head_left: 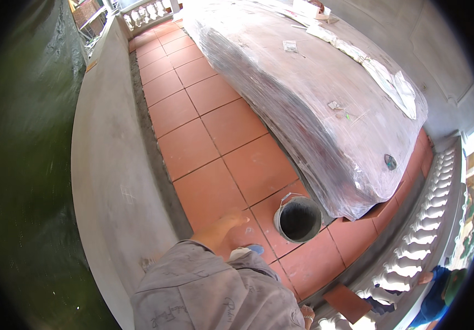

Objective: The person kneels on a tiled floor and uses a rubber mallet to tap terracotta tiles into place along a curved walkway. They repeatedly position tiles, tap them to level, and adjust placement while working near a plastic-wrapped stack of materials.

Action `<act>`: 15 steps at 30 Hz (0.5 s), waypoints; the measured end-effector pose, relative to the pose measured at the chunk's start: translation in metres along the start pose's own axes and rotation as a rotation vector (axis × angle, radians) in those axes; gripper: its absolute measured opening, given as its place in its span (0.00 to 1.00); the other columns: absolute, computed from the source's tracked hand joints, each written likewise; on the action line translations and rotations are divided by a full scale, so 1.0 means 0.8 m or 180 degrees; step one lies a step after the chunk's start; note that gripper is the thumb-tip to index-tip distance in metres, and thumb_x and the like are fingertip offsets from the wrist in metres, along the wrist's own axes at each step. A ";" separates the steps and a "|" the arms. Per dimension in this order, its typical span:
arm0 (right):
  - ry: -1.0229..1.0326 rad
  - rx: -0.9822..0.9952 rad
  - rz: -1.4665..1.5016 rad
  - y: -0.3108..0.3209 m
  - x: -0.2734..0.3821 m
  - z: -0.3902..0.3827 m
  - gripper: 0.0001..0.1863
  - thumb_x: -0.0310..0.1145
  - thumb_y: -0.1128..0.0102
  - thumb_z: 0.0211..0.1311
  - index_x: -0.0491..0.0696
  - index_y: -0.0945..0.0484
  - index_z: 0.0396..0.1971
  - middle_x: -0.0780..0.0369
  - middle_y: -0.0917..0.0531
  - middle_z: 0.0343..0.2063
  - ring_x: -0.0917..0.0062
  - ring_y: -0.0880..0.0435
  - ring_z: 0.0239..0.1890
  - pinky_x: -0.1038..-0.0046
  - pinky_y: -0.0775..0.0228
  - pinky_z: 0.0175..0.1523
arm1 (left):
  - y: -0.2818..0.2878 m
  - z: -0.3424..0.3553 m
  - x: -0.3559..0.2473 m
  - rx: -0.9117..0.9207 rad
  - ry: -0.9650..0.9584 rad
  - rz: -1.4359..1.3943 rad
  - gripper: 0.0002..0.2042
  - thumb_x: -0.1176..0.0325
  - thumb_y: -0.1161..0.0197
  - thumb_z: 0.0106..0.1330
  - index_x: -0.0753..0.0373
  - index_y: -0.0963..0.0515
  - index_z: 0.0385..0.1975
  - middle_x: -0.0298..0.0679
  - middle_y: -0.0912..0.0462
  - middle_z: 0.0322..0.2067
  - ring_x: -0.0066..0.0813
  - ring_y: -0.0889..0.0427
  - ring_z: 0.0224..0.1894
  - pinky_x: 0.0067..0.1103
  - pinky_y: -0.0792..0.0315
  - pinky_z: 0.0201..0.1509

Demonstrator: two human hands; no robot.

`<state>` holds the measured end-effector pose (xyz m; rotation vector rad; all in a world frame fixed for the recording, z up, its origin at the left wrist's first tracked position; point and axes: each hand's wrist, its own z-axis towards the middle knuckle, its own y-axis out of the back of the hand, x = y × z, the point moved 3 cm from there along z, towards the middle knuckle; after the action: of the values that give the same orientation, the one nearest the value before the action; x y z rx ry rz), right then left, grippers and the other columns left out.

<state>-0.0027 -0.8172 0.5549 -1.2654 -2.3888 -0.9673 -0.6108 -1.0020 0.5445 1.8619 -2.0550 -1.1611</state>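
Observation:
My left hand (233,221) reaches out over the terracotta floor tiles (204,187), slightly smeared. Its fingers look stretched out, and nothing shows in them. Ahead and to its right stands a dark bucket (299,219) with a wire handle; the hand is apart from it. Only a small part of my right hand (307,314) shows at the lower edge beside my grey clothing, its fingers mostly hidden. Closest to that hand is a loose red-brown tile (348,303) near the balustrade.
A large plastic-wrapped block (303,104) fills the right side, with scraps on top. A low grey wall (110,165) runs along the left, beside green sheeting (22,165). A white balustrade (413,242) curves at right. Beyond it is another person's blue sleeve (437,294).

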 end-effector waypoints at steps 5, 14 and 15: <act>0.0317 -0.0067 0.0173 -0.006 -0.070 0.008 0.11 0.30 0.45 0.64 0.36 0.22 0.31 0.57 0.21 0.16 0.73 0.23 0.15 0.70 0.33 0.18 | -0.019 0.018 -0.021 -0.0713 -0.0223 0.0901 0.23 0.48 0.37 0.63 0.64 0.16 0.43 0.53 0.16 0.45 0.51 0.17 0.48 0.40 0.25 0.54; 0.0073 -0.0078 0.0156 -0.010 -0.073 0.002 0.10 0.31 0.43 0.59 0.37 0.22 0.30 0.56 0.19 0.18 0.70 0.21 0.18 0.67 0.30 0.21 | 0.003 0.021 -0.035 0.0718 -0.0185 0.0506 0.26 0.47 0.44 0.67 0.64 0.19 0.50 0.53 0.21 0.54 0.49 0.19 0.54 0.38 0.27 0.57; 0.0026 -0.0063 0.0140 -0.011 -0.065 0.000 0.10 0.31 0.43 0.59 0.38 0.22 0.30 0.56 0.19 0.18 0.69 0.21 0.19 0.66 0.30 0.21 | 0.004 0.022 -0.034 0.0797 -0.0237 0.0647 0.25 0.49 0.44 0.67 0.63 0.20 0.52 0.52 0.21 0.55 0.49 0.20 0.55 0.38 0.27 0.57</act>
<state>0.0208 -0.8534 0.5245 -1.3127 -2.3408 -0.9836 -0.6172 -0.9703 0.5443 1.6762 -2.4631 -0.9752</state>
